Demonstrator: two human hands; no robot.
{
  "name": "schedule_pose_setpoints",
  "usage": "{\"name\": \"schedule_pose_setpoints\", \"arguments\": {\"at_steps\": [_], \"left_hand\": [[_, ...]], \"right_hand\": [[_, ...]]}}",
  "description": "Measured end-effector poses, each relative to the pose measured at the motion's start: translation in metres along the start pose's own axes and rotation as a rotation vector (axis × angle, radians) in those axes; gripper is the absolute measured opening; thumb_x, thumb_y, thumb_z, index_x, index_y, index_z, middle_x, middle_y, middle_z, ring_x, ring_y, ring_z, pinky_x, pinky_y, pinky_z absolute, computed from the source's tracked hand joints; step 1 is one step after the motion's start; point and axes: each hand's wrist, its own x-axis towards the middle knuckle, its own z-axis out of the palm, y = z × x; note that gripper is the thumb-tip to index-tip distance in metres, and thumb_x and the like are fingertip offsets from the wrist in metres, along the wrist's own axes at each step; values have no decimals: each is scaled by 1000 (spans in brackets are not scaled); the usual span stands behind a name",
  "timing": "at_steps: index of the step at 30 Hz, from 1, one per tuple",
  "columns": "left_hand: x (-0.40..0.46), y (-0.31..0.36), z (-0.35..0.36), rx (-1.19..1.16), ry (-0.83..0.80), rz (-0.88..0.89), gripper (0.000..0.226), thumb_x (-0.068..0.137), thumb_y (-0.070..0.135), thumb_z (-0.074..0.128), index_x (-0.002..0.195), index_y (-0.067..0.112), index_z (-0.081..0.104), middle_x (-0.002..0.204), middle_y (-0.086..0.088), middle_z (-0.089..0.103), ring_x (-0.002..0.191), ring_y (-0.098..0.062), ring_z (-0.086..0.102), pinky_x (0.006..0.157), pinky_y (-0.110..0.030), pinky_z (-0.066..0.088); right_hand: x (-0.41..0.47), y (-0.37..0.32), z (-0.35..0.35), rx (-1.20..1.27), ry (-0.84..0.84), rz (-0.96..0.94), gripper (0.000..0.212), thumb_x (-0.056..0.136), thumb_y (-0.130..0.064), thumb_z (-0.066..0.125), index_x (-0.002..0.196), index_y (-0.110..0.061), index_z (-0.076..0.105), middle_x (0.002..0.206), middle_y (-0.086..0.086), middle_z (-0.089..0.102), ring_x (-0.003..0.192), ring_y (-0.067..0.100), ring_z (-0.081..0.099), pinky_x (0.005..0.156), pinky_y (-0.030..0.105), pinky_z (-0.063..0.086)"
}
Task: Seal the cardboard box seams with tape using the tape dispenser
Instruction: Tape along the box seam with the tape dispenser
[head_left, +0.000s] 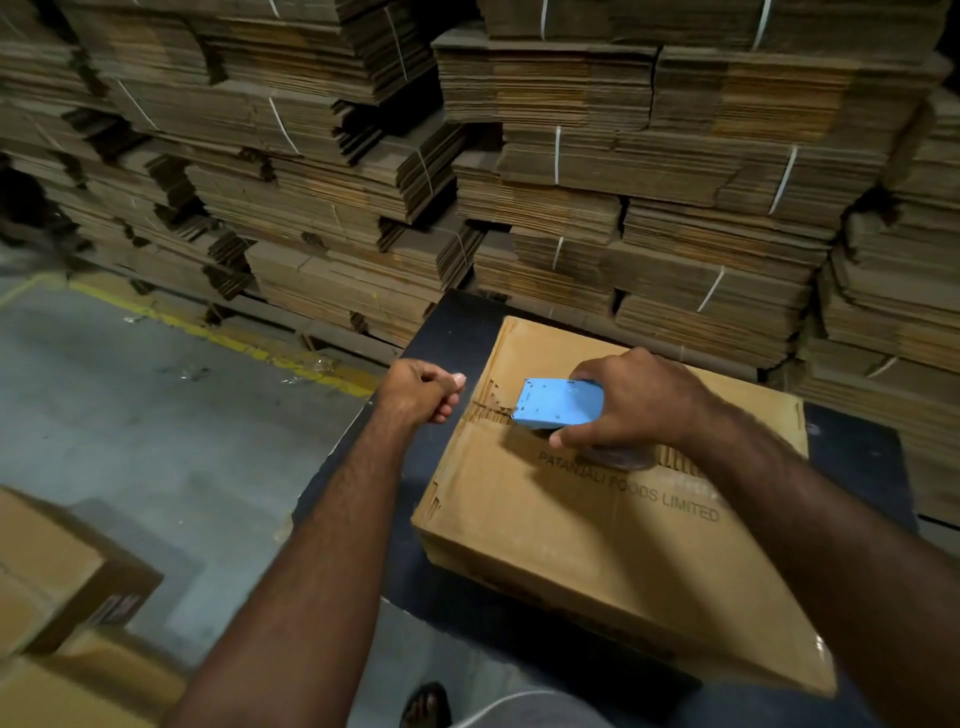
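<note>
A brown cardboard box (613, 540) printed "PATANJALI FOODS LIMITED" lies on a black table (457, 332). Its top seam runs left to right, with a torn, ragged end at the left edge. My right hand (639, 400) grips a blue tape dispenser (558, 402) pressed on the seam near that left end; the clear tape roll shows under my palm. My left hand (423, 389) hovers just off the box's left edge, fingers pinched together, apparently on the clear tape's end, which I cannot make out.
Tall stacks of strapped flat cardboard (571, 171) wall off the back and right. Grey concrete floor with a yellow line (228, 338) lies to the left. Other cardboard boxes (57, 582) sit at the lower left. A sandalled foot (426, 706) shows below.
</note>
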Motion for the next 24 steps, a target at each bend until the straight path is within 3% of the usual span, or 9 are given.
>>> {"name": "schedule_pose_setpoints", "arguments": {"at_steps": [6, 9, 13, 17, 21, 24], "left_hand": [[1, -23, 13, -75, -10, -12, 11, 90, 14, 72, 83, 5, 72, 68, -8, 68, 58, -16, 59, 52, -27, 52], [1, -29, 20, -84, 21, -20, 12, 89, 21, 73, 82, 12, 72, 76, -6, 70, 68, -16, 62, 52, -27, 53], [-1, -35, 11, 334, 66, 35, 42, 85, 38, 76, 116, 12, 67, 108, -5, 66, 101, -22, 61, 84, -37, 53], [-24, -29, 9, 196, 170, 211, 36, 97, 13, 60, 133, 9, 60, 131, -8, 64, 122, -21, 59, 97, -28, 45], [-50, -10, 26, 37, -70, 185, 45, 103, 13, 48, 147, 19, 47, 142, 2, 55, 124, -13, 54, 103, -33, 47], [-54, -14, 32, 278, -166, 178, 57, 105, 17, 44, 158, 22, 25, 149, -6, 49, 129, -21, 52, 109, -39, 43]], "right_hand": [[5, -6, 2, -45, -50, 1, 82, 67, -83, 63, 131, -32, 54, 101, -10, 59, 89, 13, 50, 60, 28, 40], [7, -7, 7, -81, -37, 7, 80, 65, -85, 62, 126, -33, 56, 94, -12, 55, 86, 13, 50, 58, 28, 37], [11, -8, 10, -115, -31, 10, 80, 63, -86, 61, 123, -33, 57, 98, -10, 61, 86, 13, 54, 62, 29, 43], [10, -10, 9, -119, -38, 11, 78, 65, -85, 61, 123, -33, 56, 101, -9, 63, 86, 14, 53, 61, 29, 40], [9, -13, 7, -119, -34, 26, 76, 65, -83, 63, 124, -36, 54, 101, -9, 61, 86, 14, 52, 61, 29, 38], [8, -17, 9, -122, -38, 43, 80, 65, -83, 63, 130, -38, 47, 107, -6, 61, 89, 15, 52, 64, 30, 40]]}}
